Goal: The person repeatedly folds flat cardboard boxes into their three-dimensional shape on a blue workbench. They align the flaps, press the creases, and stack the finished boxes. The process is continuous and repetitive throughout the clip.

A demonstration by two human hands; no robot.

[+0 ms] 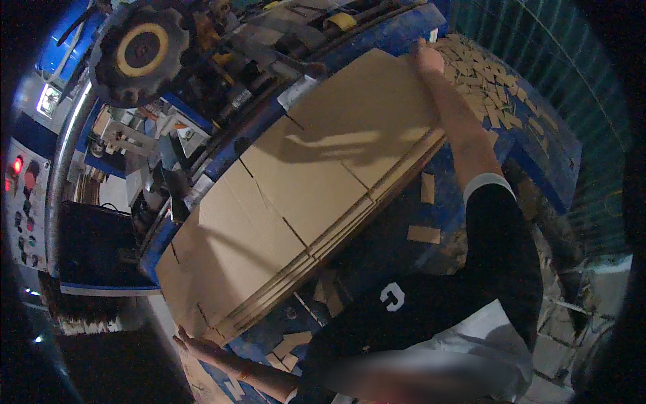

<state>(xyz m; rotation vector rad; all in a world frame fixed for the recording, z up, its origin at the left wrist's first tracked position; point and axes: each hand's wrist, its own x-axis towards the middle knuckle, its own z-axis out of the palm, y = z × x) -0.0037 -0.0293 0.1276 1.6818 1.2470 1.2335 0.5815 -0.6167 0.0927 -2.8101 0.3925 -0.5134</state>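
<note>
A stack of flat brown cardboard sheets [269,195] lies slantwise before me, with slots cut into their edges and crease lines across the top sheet. My left hand [196,345] is at the stack's lower left end, its fingers stretched out against the corner. At the far right end, my right hand [431,59] rests against the stack's edge; its fingers are foreshortened and partly hidden, so their grip cannot be made out. Shadows of my arms fall across the top sheet. Along the near side, the layered edges of several sheets show slightly out of line.
Beyond the stack stands a blue machine with a dark notched wheel [141,50]. A control panel [28,202] with a lit red lamp is at left. Small cardboard offcuts [481,77] cover the blue table at far right; more scraps [291,345] lie near my left forearm. A corrugated wall [572,87] rises at right.
</note>
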